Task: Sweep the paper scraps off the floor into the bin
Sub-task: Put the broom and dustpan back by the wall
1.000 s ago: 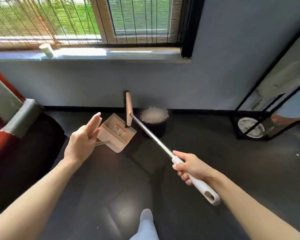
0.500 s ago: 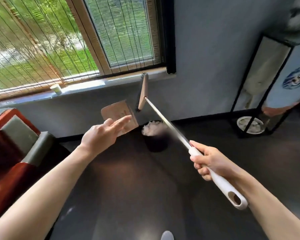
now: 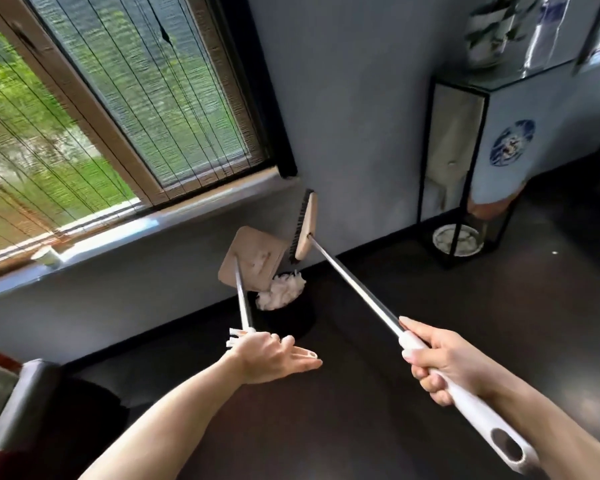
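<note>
The person holds the dustpan (image 3: 253, 259) tipped up over the black bin (image 3: 284, 308) that stands on the dark floor (image 3: 378, 393) against the wall, so that whatever it carries slides down toward the opening; a heap of white paper scraps (image 3: 280, 292) already sits at the bin's mouth, right under the pan's lower edge. The left hand (image 3: 271, 358) has the pan's thin metal handle at its white grip, though the hold looks loose: the fingers lie stretched out and close together, palm turned up, and how the thumb grips is hard to make out. The right hand (image 3: 444, 365) is wrapped firmly around the white grip of the broom (image 3: 303, 226), fingers curled tight, holding it lifted with the bristle head just beside the pan, probably to keep it out of the way or to brush stragglers off the pan.
</note>
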Tool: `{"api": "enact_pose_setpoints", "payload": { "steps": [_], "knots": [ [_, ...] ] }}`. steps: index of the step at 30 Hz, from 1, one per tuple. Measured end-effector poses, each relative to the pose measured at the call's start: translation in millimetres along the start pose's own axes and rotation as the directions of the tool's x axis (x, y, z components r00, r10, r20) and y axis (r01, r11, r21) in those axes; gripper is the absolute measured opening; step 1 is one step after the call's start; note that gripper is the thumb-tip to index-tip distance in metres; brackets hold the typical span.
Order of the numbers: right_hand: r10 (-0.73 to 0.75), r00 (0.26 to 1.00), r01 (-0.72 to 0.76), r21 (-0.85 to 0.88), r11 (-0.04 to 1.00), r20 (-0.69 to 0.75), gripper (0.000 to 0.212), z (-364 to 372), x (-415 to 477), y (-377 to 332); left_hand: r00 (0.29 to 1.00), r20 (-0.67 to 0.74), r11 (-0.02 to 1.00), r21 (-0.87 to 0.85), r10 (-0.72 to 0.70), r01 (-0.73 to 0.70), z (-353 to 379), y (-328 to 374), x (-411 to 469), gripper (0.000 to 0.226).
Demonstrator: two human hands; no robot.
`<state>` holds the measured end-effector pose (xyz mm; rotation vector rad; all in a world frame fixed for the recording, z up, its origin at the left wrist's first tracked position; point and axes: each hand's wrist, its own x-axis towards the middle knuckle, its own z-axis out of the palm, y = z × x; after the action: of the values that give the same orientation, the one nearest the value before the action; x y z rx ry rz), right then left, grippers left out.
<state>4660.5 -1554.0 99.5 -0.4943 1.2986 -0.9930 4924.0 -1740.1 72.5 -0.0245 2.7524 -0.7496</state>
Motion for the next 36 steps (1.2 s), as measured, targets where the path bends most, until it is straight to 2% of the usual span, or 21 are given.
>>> {"api": "enact_pose_setpoints", "payload": {
  "steps": [4,6,9,11,13,15,17,21,23,25,27,29,30,32,34,36],
  "knots": [
    [0.032,0.999,-0.031,0.018,0.999,-0.031,0.067,-5,0,7,0.992,0.106,0.997,0.023,0.074,-0.077,-3,14,7,0.071],
    [0.043,0.998,-0.042,0.025,0.999,-0.035,0.068,-5,0,9,0.988,0.128,0.994,0.051,0.085,-0.092,3,16,8,0.075],
    [0.058,0.998,-0.058,-0.007,0.998,-0.036,0.068,-3,0,11,0.967,0.234,0.993,0.041,0.098,-0.111,-7,9,12,0.073],
    [0.063,0.998,-0.063,-0.012,0.998,-0.027,0.068,0,0,12,0.956,0.238,0.981,0.051,0.172,-0.189,-10,5,12,0.066],
    [0.069,0.997,-0.069,-0.015,0.998,-0.022,0.068,5,-2,11,0.971,0.163,0.984,0.011,0.176,-0.180,-7,5,5,0.070],
    [0.071,0.997,-0.071,-0.018,0.997,-0.010,0.068,12,-2,10,0.985,0.137,0.993,0.041,0.107,-0.113,-4,2,-2,0.084],
    [0.073,0.997,-0.073,-0.016,0.997,0.002,0.067,18,-2,8,0.997,0.076,1.000,-0.027,0.012,-0.010,-9,-3,-12,0.091],
    [0.087,0.996,-0.086,-0.023,0.996,0.035,0.067,29,0,-5,0.974,-0.098,0.973,-0.129,-0.205,0.192,-43,-21,-39,0.087],
    [0.098,0.994,-0.095,-0.047,0.994,0.052,0.066,35,-1,-12,0.936,-0.142,0.935,-0.202,-0.322,0.291,-58,-24,-54,0.079],
    [0.101,0.993,-0.096,-0.076,0.992,0.066,0.064,39,-2,-18,0.890,-0.184,0.899,-0.228,-0.417,0.374,-73,-27,-69,0.057],
    [0.126,0.987,-0.118,-0.081,0.990,0.100,0.057,45,-4,-26,0.851,-0.201,0.862,-0.273,-0.485,0.427,-80,-32,-88,0.045],
    [0.127,0.977,-0.111,-0.099,0.989,0.169,0.029,57,-12,-37,0.807,-0.211,0.813,-0.353,-0.552,0.463,-85,-34,-108,0.045],
    [0.074,0.973,-0.054,-0.096,0.994,0.217,0.017,66,-16,-45,0.775,-0.210,0.779,-0.389,-0.596,0.493,-88,-35,-118,0.046],
    [-0.171,0.931,0.170,0.032,0.985,0.321,0.041,82,-15,-68,0.685,-0.223,0.697,-0.446,-0.694,0.562,-85,-40,-140,0.056],
    [-0.380,0.843,0.329,0.192,0.924,0.381,0.059,105,-6,-98,0.606,-0.229,0.633,-0.461,-0.762,0.622,-68,-50,-169,0.061],
    [-0.473,0.820,0.469,0.096,0.878,0.322,0.056,131,17,-130,0.587,-0.209,0.616,-0.395,-0.782,0.681,-50,-64,-200,0.051]
  ]
}}
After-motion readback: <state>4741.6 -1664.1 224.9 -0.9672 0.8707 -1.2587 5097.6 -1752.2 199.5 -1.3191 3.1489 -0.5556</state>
